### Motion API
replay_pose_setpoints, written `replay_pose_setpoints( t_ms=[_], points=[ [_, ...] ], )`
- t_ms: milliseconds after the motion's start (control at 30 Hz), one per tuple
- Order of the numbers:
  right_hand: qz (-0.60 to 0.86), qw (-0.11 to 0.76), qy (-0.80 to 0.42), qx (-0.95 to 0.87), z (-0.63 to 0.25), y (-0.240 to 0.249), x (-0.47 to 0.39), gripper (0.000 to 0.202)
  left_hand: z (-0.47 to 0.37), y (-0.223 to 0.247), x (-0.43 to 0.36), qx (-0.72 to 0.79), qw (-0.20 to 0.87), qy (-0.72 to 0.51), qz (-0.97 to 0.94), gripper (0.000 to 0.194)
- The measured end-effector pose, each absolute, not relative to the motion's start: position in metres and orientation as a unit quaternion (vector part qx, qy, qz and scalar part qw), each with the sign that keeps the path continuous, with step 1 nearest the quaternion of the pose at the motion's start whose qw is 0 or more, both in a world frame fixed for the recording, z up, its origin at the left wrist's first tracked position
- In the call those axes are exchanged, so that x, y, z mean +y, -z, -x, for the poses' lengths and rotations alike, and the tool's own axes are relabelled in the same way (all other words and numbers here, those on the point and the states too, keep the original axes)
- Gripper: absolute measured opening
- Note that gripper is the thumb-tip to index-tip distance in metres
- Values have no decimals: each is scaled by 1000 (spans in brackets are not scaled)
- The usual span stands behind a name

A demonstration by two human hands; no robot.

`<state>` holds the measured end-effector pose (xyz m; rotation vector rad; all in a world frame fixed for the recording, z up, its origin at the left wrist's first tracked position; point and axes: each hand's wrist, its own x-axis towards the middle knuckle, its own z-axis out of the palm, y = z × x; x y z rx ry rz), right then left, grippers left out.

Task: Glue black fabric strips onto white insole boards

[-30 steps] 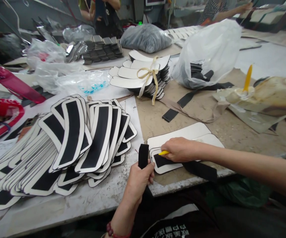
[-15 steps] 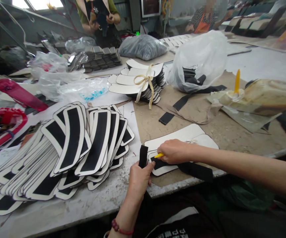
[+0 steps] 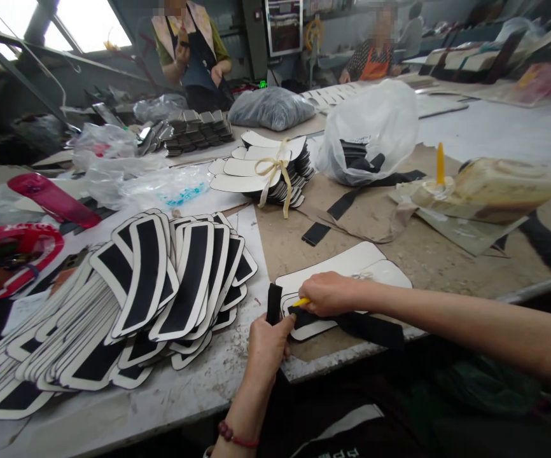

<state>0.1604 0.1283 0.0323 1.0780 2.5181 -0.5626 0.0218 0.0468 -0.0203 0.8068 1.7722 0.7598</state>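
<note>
Black strip (image 3: 352, 324) lies across the top white panel (image 3: 347, 264) at the near table edge, its far end hanging past the edge. Right hand (image 3: 330, 294) presses on it, fingers closed around a yellow tool (image 3: 301, 301). Left hand (image 3: 268, 340) is fisted around a second black strip (image 3: 274, 303), held upright just beside the panel.

Risks, as I judge them:
- strip skews on the panel if the right hand shifts; nothing else pins it
- overhanging end can drag the strip off line
- panel sits near the edge and could slide off under push

Surface: worn table (image 3: 304, 245), dusty, with white sheet at left. Fanned pile (image 3: 127, 299) of white panels with black strips sits at left, tied bundle (image 3: 266, 166) behind, plastic bag (image 3: 371, 130) of strips and glue tub (image 3: 490, 187) with a yellow stick at right. Workshop room, windows top left, two other people at far benches.
</note>
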Motion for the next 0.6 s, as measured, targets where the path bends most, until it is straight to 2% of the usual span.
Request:
replay_pose_setpoints(
  t_ms=[300,467,600],
  points=[
    [-385,196,193,881,-167,-43,130,38,-22,25,48,748,492,-298,-330,23],
    [-439,218,171,855,-219,-71,131,28,-21,23,45,743,492,-302,-339,25],
    [-522,200,155,814,-271,-83,127,23,-21,23,45,739,495,-303,-342,28]
  ],
)
